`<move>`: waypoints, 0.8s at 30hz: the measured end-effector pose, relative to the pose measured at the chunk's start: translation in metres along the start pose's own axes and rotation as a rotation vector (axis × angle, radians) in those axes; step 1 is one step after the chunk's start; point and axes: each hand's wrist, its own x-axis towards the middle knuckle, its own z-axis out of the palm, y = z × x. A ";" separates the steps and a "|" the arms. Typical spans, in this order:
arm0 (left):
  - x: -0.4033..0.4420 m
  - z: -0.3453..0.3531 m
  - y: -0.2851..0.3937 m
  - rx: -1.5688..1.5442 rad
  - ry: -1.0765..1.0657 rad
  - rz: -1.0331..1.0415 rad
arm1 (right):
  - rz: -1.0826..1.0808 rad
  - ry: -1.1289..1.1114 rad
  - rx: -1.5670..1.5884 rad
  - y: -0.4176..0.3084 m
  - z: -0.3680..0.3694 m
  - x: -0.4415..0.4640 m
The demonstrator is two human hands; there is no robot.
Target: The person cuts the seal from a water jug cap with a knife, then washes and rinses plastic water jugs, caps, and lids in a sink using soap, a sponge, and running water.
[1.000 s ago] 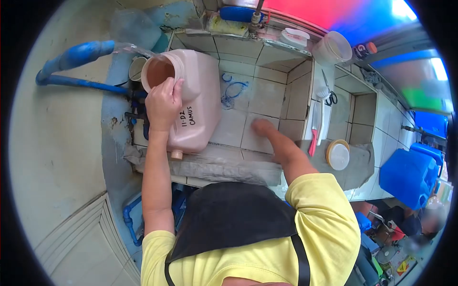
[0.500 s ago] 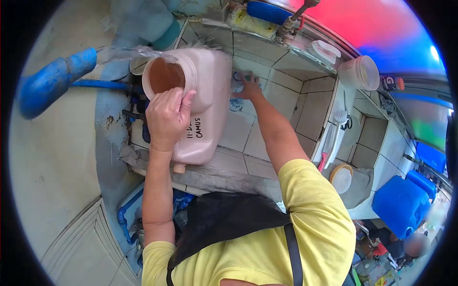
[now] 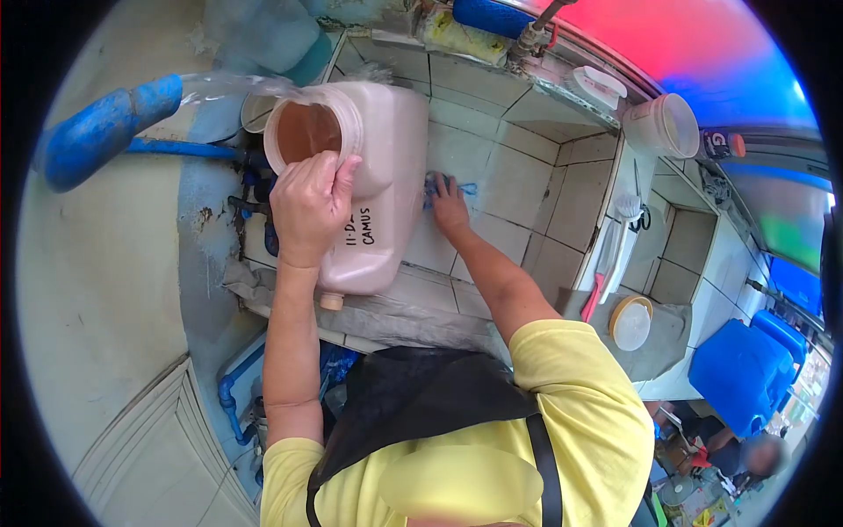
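Observation:
A large pale pink plastic jug with a wide mouth and black lettering rests on its side in the tiled basin. My left hand is closed around the lower edge of its mouth. Water runs from a blue pipe towards the jug; some passes over its top and splashes behind. On the basin floor, right of the jug, my right hand presses down with its fingers over a crumpled blue cloth. Part of that cloth is hidden beneath the hand.
Along the right ledge lie a white brush, a pink-handled tool and a round lid. A white bucket stands at the back right corner. Blue jerrycans are farther right, with another person beyond.
My right hand has come down and nearer to me on the basin floor, onto the blue cloth. My left hand still grips the jug's mouth, and the water keeps running.

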 end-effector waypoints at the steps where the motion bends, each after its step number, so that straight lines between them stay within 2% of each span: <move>1: 0.000 0.000 0.000 0.007 -0.004 -0.002 | -0.002 0.002 0.002 -0.002 0.002 0.000; 3: -0.001 0.000 0.001 0.002 0.007 0.000 | 0.073 0.036 0.125 -0.007 0.006 0.001; 6: -0.002 0.000 0.000 -0.001 0.017 0.005 | 0.041 0.128 0.068 -0.011 0.005 0.003; 7: -0.002 0.000 -0.001 0.002 0.012 0.008 | 0.040 0.127 0.070 -0.014 0.003 0.004; 9: -0.002 -0.001 0.000 0.002 0.012 0.005 | 0.178 0.065 0.143 -0.018 -0.004 0.006; 16: -0.002 -0.001 0.000 0.014 0.003 0.005 | 0.231 0.100 0.191 -0.018 0.005 0.017; 19: -0.002 0.000 0.000 0.001 0.018 0.007 | 0.247 0.041 0.165 -0.014 0.007 0.022; 24: -0.001 -0.001 -0.001 0.005 0.012 0.007 | 0.357 0.085 0.365 -0.011 0.003 0.031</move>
